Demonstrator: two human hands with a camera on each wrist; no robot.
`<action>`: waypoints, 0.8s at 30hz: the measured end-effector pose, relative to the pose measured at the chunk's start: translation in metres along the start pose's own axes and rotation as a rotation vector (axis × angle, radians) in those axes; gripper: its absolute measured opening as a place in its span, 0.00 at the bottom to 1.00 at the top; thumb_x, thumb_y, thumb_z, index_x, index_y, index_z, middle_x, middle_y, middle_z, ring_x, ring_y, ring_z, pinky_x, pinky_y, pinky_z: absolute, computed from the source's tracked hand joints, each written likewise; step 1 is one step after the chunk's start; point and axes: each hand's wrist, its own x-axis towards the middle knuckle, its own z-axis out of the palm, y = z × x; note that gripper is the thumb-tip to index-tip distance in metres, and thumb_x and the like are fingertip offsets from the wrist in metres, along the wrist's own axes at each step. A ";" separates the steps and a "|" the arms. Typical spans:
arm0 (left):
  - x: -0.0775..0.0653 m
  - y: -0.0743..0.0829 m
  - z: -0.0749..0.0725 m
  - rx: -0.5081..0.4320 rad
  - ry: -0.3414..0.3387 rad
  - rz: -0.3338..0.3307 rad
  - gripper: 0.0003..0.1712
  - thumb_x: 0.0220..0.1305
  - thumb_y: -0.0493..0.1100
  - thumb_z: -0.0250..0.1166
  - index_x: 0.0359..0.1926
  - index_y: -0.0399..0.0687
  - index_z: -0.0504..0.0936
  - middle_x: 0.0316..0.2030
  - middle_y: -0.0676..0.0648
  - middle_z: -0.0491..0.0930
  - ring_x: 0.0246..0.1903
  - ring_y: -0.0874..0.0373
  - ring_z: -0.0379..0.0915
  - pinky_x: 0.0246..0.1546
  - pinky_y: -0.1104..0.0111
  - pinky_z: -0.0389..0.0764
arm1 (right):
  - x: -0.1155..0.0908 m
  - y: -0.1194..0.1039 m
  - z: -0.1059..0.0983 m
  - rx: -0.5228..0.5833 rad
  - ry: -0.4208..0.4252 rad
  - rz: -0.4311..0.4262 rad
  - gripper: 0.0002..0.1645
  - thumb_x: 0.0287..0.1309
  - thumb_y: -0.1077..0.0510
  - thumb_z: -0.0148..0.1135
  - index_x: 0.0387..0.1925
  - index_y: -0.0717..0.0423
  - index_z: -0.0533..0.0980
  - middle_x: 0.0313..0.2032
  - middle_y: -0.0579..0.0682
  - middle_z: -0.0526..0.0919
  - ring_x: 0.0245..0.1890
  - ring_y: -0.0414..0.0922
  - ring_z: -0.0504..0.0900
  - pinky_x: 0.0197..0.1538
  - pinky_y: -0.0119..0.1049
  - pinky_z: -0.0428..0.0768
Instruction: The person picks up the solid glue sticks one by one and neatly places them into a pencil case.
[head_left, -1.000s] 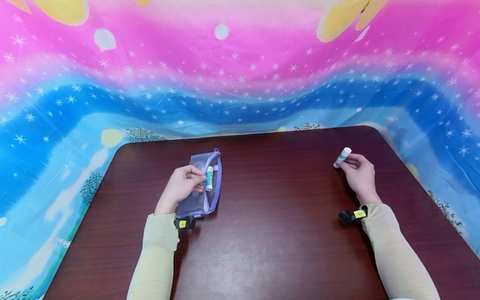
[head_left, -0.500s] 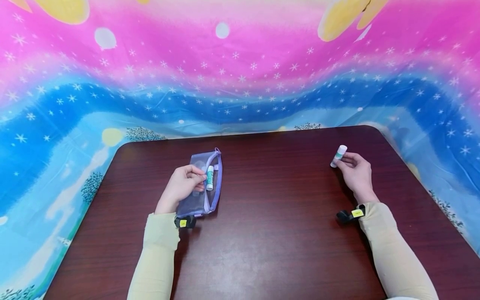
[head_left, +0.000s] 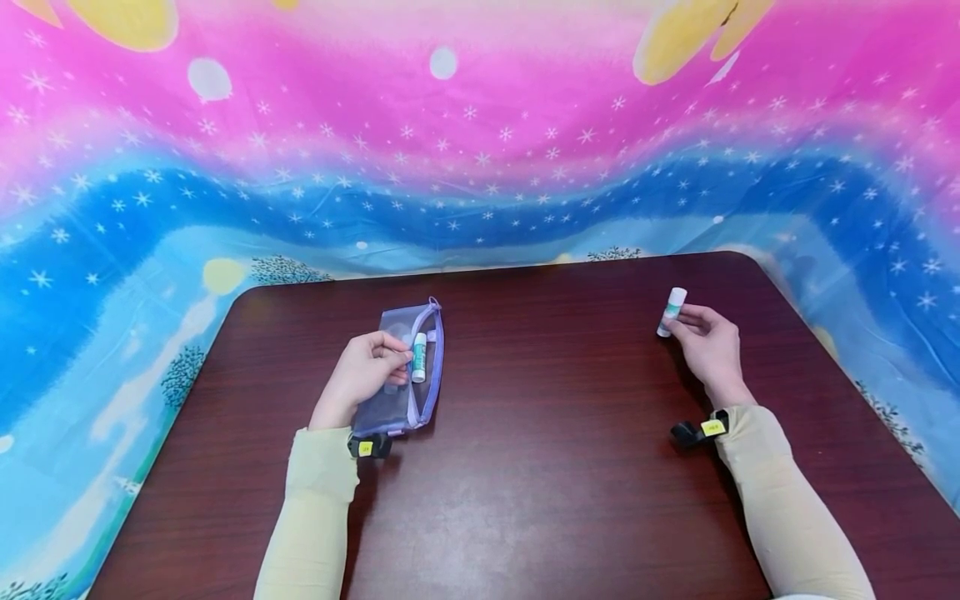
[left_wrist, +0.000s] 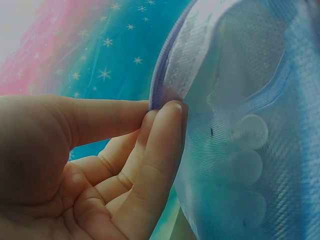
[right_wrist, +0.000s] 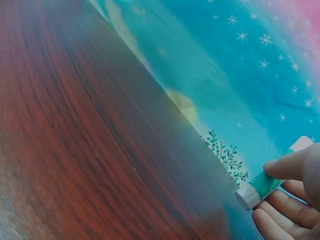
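A purple see-through zip pouch (head_left: 386, 408) lies at the left of the table with its zip undone. My left hand (head_left: 365, 371) pinches the zipper edge of its mouth between thumb and fingers, as the left wrist view also shows. A white and green glue stick (head_left: 419, 358) shows in the pouch's mouth. Over at the right, my right hand (head_left: 712, 350) grips a second glue stick (head_left: 672, 312), tilted, above the table. The right wrist view has this glue stick (right_wrist: 265, 184) between thumb and fingers, its white end exposed.
The dark red wood-grain table (head_left: 525, 483) has rounded far corners. A pink and blue snowflake cloth (head_left: 480, 167) hangs behind and along its sides. Several pale round shapes (left_wrist: 252, 132) show on or through the pouch's mesh; which, I cannot tell.
My right hand has moved a little to the left with its glue stick, which has turned more upright. The left hand and the pouch stay in place.
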 end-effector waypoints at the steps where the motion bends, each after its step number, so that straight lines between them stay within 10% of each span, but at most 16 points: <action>1: 0.000 0.000 0.000 -0.001 -0.001 0.000 0.08 0.70 0.33 0.65 0.45 0.29 0.80 0.31 0.36 0.84 0.26 0.52 0.84 0.36 0.56 0.88 | 0.000 0.000 0.000 -0.007 0.002 0.000 0.30 0.70 0.47 0.64 0.63 0.62 0.75 0.54 0.57 0.81 0.44 0.32 0.78 0.44 0.21 0.78; 24: 0.000 0.000 -0.001 -0.006 -0.003 0.007 0.08 0.70 0.32 0.65 0.45 0.29 0.81 0.28 0.40 0.83 0.26 0.50 0.84 0.36 0.55 0.88 | -0.006 -0.008 0.023 -0.015 -0.048 -0.074 0.26 0.69 0.50 0.65 0.61 0.62 0.78 0.51 0.60 0.83 0.40 0.33 0.80 0.40 0.22 0.77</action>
